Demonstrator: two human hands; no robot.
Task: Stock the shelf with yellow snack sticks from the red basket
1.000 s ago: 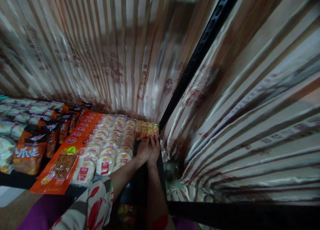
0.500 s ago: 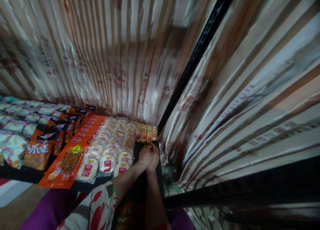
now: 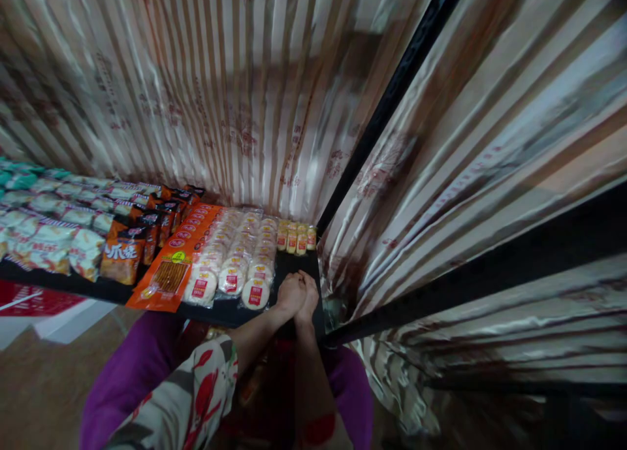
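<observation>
My left hand (image 3: 290, 293) and my right hand (image 3: 308, 298) are pressed side by side over the black shelf (image 3: 281, 332). Fingers of both curl inward, and whatever they may hold is hidden. Just beyond them, several small yellow packets (image 3: 296, 238) with red labels stand in rows in the far corner. To the left of my hands lie rows of clear-wrapped round white rice crackers (image 3: 255, 293) with red labels.
An orange bag of stick snacks (image 3: 169, 277), orange-and-black bags (image 3: 122, 257) and pale snack bags (image 3: 49, 244) fill the shelf leftward. A black upright post (image 3: 386, 117) and a black side bar (image 3: 441, 287) border the corner, with striped curtains (image 3: 255, 97) behind.
Both hands have drawn back toward me, away from the small yellow packets, staying together. My view has shifted, showing more of the shelf's left side and the floor.
</observation>
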